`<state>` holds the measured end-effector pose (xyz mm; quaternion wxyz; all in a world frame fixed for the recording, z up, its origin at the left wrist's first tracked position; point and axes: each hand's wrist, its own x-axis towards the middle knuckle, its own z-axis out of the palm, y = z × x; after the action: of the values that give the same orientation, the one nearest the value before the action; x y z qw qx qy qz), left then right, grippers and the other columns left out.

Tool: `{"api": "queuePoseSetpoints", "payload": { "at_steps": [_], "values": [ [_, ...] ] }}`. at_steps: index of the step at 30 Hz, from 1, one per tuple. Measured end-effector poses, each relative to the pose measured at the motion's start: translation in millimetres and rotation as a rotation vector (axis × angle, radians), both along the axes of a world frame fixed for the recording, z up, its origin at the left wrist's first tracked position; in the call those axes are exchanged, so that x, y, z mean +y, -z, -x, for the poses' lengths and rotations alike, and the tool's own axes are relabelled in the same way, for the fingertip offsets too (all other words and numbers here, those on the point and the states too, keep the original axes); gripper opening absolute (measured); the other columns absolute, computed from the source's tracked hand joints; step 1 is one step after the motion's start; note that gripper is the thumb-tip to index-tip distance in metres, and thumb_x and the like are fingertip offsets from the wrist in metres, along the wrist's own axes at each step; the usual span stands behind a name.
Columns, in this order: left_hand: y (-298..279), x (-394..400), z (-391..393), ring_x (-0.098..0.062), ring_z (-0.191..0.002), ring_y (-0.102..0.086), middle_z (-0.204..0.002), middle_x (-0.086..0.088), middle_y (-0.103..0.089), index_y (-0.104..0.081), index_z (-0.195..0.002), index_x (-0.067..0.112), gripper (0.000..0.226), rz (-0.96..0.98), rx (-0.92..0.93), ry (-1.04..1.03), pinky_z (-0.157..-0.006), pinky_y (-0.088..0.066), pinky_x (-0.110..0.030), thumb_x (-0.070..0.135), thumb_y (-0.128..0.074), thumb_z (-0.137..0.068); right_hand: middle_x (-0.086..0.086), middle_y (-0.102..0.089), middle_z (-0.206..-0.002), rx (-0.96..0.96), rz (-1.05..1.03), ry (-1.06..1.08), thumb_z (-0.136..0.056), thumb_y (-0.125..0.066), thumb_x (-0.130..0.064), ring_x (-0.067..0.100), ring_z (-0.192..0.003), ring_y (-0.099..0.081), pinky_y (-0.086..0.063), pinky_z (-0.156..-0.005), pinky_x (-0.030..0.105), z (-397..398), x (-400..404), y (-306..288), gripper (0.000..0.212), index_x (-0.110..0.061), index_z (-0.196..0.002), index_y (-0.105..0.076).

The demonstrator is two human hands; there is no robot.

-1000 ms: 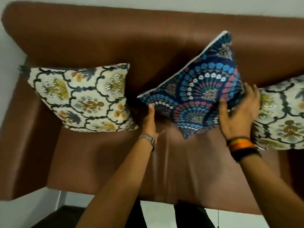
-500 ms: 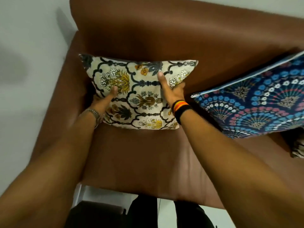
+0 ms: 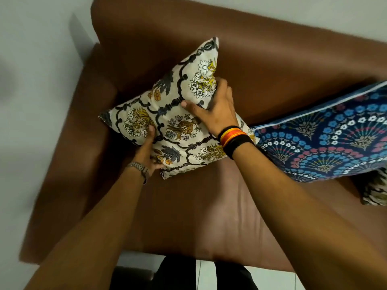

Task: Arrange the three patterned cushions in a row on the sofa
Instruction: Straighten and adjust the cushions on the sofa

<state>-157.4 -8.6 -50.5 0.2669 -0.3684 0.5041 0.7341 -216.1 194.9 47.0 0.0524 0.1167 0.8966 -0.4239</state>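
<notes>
A cream floral cushion [image 3: 178, 114] is tilted, one corner up against the backrest of the brown sofa [image 3: 209, 216], near the left armrest. My left hand [image 3: 147, 151] grips its lower left edge. My right hand [image 3: 213, 107] holds its right side, thumb spread across the front. A blue fan-patterned cushion [image 3: 326, 135] leans on the backrest to the right, its corner close to my right wrist. Only a corner of a second cream cushion [image 3: 377, 189] shows at the right edge, below the blue one.
The sofa's left armrest [image 3: 69, 153] lies just left of the held cushion. A pale wall [image 3: 35, 59] runs behind and to the left. White floor tiles [image 3: 209, 273] and dark trouser legs show below the seat's front edge.
One second ago both hands were on the blue cushion. They moved left to the cream floral cushion, then turned it from level to tilted with one corner raised.
</notes>
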Motion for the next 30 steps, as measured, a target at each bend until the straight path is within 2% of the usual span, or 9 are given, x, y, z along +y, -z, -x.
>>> {"api": "queuePoseSetpoints", "payload": {
  "at_steps": [4,7,9,12,15,20,23,25,30],
  "values": [
    [0,15,4,-0.027,-0.119,-0.070,-0.121,-0.002,-0.077,-0.063,-0.130,0.029,0.095,-0.081,0.056,0.002,-0.113,-0.037,-0.075,0.084,-0.071,-0.052,0.007,-0.048,-0.139,0.060,0.006,0.005,-0.064,-0.071,-0.077,0.025,-0.131,-0.047,-0.046,-0.108,0.054,3,7,-8,0.109,-0.016,-0.148,-0.036],
    [9,29,8,-0.035,-0.136,-0.059,-0.147,-0.009,-0.064,-0.053,-0.150,0.024,0.131,-0.120,0.028,-0.030,-0.113,-0.037,-0.073,0.085,-0.083,-0.038,0.006,-0.048,-0.140,0.097,-0.010,0.007,-0.065,-0.073,-0.076,0.026,-0.134,-0.047,-0.043,-0.110,0.058,4,16,-9,0.108,-0.018,-0.149,-0.035],
    [16,28,8,-0.039,-0.144,-0.049,-0.154,-0.011,-0.057,-0.049,-0.153,0.024,0.136,-0.130,0.031,-0.036,-0.114,-0.034,-0.075,0.086,-0.083,-0.036,0.007,-0.047,-0.141,0.098,-0.014,-0.021,-0.067,-0.074,-0.073,0.026,-0.135,-0.047,-0.042,-0.111,0.058,2,19,-8,0.108,-0.017,-0.150,-0.034],
    [14,21,6,-0.036,-0.138,-0.057,-0.149,-0.011,-0.062,-0.056,-0.147,0.023,0.120,-0.125,0.042,-0.035,-0.109,-0.044,-0.071,0.083,-0.081,-0.046,0.007,-0.045,-0.144,0.073,-0.002,-0.037,-0.066,-0.075,-0.074,0.027,-0.137,-0.046,-0.042,-0.111,0.058,0,19,-7,0.112,-0.018,-0.152,-0.031],
    [6,18,-5,-0.024,-0.123,-0.066,-0.147,-0.013,-0.062,-0.058,-0.144,0.020,0.101,-0.094,0.029,-0.035,-0.092,-0.061,-0.056,0.080,-0.066,-0.063,0.007,-0.043,-0.151,0.084,0.002,-0.015,-0.069,-0.074,-0.074,0.027,-0.143,-0.041,-0.038,-0.115,0.057,-8,22,-7,0.112,-0.021,-0.156,-0.028],
    [-2,31,-32,-0.033,-0.133,-0.054,-0.159,-0.012,-0.048,-0.046,-0.152,0.030,0.104,0.096,-0.021,0.079,-0.112,-0.045,-0.064,0.089,-0.052,-0.066,0.008,-0.029,-0.167,0.043,-0.058,0.000,-0.084,-0.068,-0.061,0.029,-0.154,-0.029,-0.030,-0.120,0.063,-59,41,8,0.099,-0.023,-0.160,-0.019],
    [1,46,-52,-0.035,-0.143,-0.046,-0.164,-0.010,-0.040,-0.037,-0.157,0.040,0.088,0.150,-0.052,0.042,-0.110,-0.047,-0.063,0.087,-0.041,-0.082,0.008,-0.030,-0.167,0.006,-0.058,0.022,-0.085,-0.068,-0.056,0.030,-0.155,-0.028,-0.030,-0.121,0.060,-91,67,20,0.094,-0.024,-0.159,-0.021],
    [4,57,-70,-0.035,-0.144,-0.046,-0.163,-0.010,-0.043,-0.036,-0.156,0.046,0.093,0.141,-0.085,0.019,-0.105,-0.050,-0.062,0.093,-0.039,-0.075,0.009,-0.027,-0.168,0.006,-0.062,0.051,-0.088,-0.067,-0.054,0.030,-0.156,-0.024,-0.025,-0.124,0.058,-111,88,21,0.091,-0.023,-0.160,-0.022],
    [8,118,-116,-0.035,-0.141,-0.049,-0.160,-0.010,-0.046,-0.039,-0.159,0.031,0.087,0.102,-0.171,-0.004,-0.104,-0.050,-0.059,0.084,-0.038,-0.090,0.010,-0.026,-0.168,0.081,-0.115,0.129,-0.088,-0.061,-0.056,0.030,-0.156,-0.023,-0.026,-0.123,0.058,-145,163,0,0.085,-0.020,-0.158,-0.028]
  ]
}}
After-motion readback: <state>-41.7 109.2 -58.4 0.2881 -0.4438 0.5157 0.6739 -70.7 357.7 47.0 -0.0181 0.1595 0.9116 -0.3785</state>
